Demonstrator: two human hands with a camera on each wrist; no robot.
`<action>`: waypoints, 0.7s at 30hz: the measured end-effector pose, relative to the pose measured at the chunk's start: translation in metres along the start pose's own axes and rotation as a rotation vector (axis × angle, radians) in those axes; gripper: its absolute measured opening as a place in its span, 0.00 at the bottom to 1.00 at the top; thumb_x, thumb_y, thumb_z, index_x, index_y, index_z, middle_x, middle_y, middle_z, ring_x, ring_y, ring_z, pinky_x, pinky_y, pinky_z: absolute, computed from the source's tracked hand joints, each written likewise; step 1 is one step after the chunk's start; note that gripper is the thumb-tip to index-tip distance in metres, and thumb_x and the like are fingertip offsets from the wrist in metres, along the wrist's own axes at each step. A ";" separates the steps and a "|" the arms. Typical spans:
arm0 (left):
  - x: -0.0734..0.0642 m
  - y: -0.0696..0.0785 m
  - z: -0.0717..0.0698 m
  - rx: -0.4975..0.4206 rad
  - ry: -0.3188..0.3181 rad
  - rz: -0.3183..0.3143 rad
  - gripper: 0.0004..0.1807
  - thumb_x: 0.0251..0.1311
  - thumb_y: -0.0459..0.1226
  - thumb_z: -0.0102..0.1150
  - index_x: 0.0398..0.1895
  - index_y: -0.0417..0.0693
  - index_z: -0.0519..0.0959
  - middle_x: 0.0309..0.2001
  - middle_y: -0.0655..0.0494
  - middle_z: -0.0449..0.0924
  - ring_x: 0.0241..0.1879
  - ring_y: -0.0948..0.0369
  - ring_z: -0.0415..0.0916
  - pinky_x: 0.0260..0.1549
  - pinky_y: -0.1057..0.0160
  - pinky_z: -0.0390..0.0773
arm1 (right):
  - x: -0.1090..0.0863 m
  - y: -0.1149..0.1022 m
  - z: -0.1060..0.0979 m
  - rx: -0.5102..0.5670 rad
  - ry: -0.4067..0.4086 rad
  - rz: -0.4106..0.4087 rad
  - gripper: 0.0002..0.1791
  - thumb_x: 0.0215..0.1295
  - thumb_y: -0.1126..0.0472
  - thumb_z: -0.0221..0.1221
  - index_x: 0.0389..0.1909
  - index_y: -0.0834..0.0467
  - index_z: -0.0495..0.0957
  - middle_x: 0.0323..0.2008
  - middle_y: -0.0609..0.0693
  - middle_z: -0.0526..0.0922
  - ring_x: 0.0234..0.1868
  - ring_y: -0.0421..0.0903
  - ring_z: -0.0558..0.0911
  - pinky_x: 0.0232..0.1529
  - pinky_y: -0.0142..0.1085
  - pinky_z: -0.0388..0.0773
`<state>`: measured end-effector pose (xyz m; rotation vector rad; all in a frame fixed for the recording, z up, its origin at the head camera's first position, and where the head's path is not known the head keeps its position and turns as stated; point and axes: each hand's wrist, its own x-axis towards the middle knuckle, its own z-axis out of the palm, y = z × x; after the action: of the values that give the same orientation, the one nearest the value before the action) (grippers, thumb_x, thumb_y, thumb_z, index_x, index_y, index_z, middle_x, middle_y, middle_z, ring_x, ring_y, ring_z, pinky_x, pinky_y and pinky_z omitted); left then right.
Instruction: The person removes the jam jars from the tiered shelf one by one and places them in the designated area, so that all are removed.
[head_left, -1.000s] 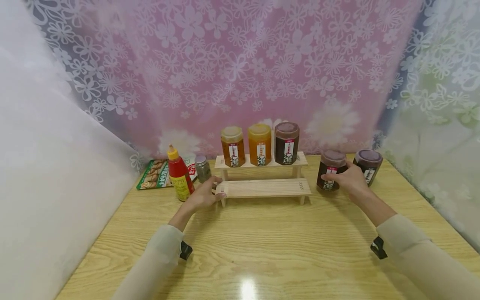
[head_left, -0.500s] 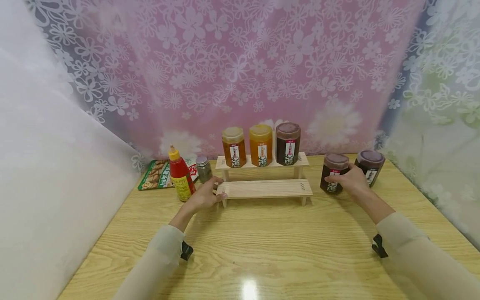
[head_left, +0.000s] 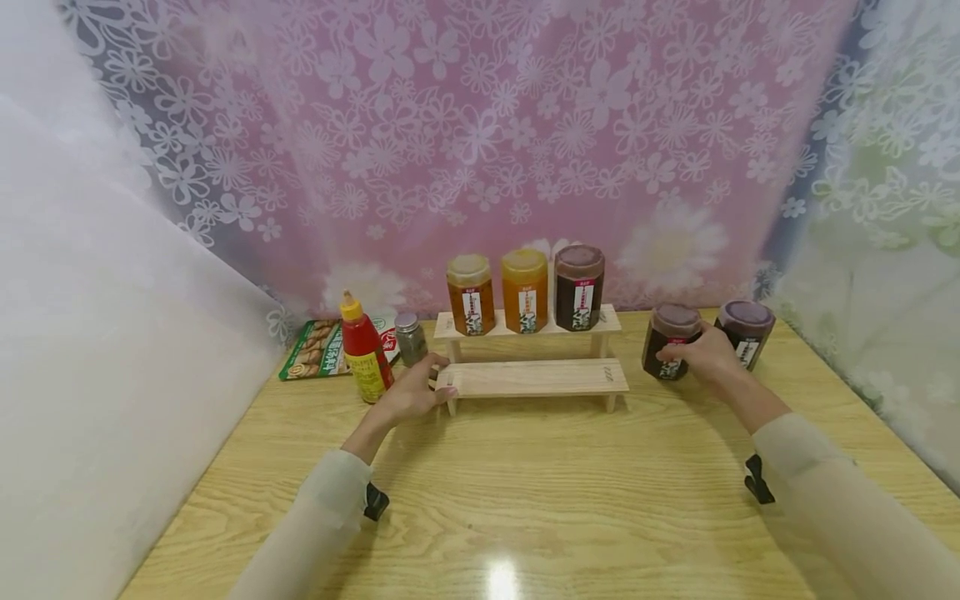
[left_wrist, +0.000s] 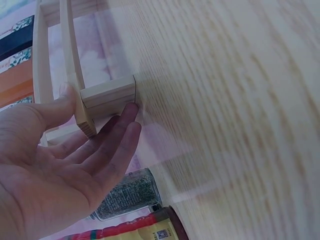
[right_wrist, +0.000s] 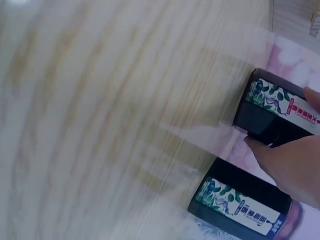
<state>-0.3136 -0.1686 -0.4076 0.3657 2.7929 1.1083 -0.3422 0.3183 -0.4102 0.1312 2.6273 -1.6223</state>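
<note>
My right hand (head_left: 708, 357) grips a dark eight-sided jam jar (head_left: 662, 350) upright at the right of the table. Just right of it stands a second dark jar (head_left: 756, 333), partly behind the hand; both labels show in the right wrist view, where the gripped jar (right_wrist: 255, 120) lies sideways. My left hand (head_left: 411, 392) holds the left end of the two-tier wooden shelf (head_left: 536, 379) at its lower board, thumb on the board and fingers beneath, by the leg (left_wrist: 110, 95). On the upper board are an amber jar (head_left: 459, 302), an orange jar (head_left: 513, 302) and a dark jar (head_left: 567, 296).
Left of the shelf stand a red squeeze bottle (head_left: 362, 337) with a yellow cap and a small spice jar (head_left: 409, 333). A green food packet (head_left: 311, 350) lies behind the bottle. Floral cloth (head_left: 480, 150) hangs behind the wooden table (head_left: 480, 483).
The right hand shifts its dark jar slightly toward me, then slightly back. My left hand keeps its hold on the shelf. The head view drifts a little.
</note>
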 end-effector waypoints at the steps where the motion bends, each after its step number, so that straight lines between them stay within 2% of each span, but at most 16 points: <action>1: 0.000 0.001 0.000 0.001 0.000 0.002 0.30 0.69 0.40 0.67 0.70 0.43 0.70 0.61 0.36 0.78 0.59 0.43 0.77 0.59 0.42 0.76 | 0.000 0.000 -0.001 0.001 -0.007 -0.002 0.56 0.68 0.61 0.67 0.82 0.70 0.37 0.76 0.75 0.55 0.78 0.73 0.49 0.74 0.67 0.51; 4: 0.000 0.001 -0.001 0.007 0.001 0.004 0.30 0.69 0.40 0.67 0.70 0.42 0.70 0.61 0.36 0.78 0.59 0.43 0.77 0.58 0.42 0.76 | 0.001 0.000 -0.004 0.011 -0.038 -0.002 0.57 0.69 0.61 0.67 0.82 0.69 0.35 0.77 0.75 0.52 0.79 0.73 0.46 0.74 0.67 0.49; 10: 0.002 0.000 0.000 0.004 0.003 0.011 0.30 0.70 0.40 0.67 0.70 0.41 0.70 0.60 0.36 0.78 0.58 0.43 0.77 0.58 0.42 0.77 | 0.001 -0.001 -0.008 0.008 -0.078 0.005 0.62 0.69 0.59 0.68 0.82 0.64 0.26 0.80 0.74 0.39 0.79 0.74 0.40 0.74 0.69 0.47; 16: 0.002 -0.001 0.001 0.015 0.006 0.016 0.30 0.69 0.40 0.68 0.70 0.42 0.71 0.59 0.37 0.79 0.57 0.43 0.78 0.56 0.43 0.78 | -0.001 -0.005 -0.012 -0.012 -0.080 -0.038 0.59 0.69 0.58 0.68 0.82 0.66 0.32 0.78 0.75 0.47 0.78 0.74 0.48 0.73 0.68 0.52; 21: 0.001 0.000 0.002 0.012 0.008 0.002 0.30 0.70 0.40 0.67 0.71 0.42 0.70 0.60 0.36 0.78 0.59 0.43 0.77 0.58 0.43 0.76 | -0.005 -0.016 -0.019 -0.012 -0.066 -0.057 0.61 0.70 0.52 0.69 0.84 0.61 0.31 0.81 0.72 0.39 0.79 0.74 0.44 0.72 0.70 0.51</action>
<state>-0.3139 -0.1669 -0.4087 0.3665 2.8081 1.0971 -0.3383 0.3280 -0.3867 0.0022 2.6139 -1.5991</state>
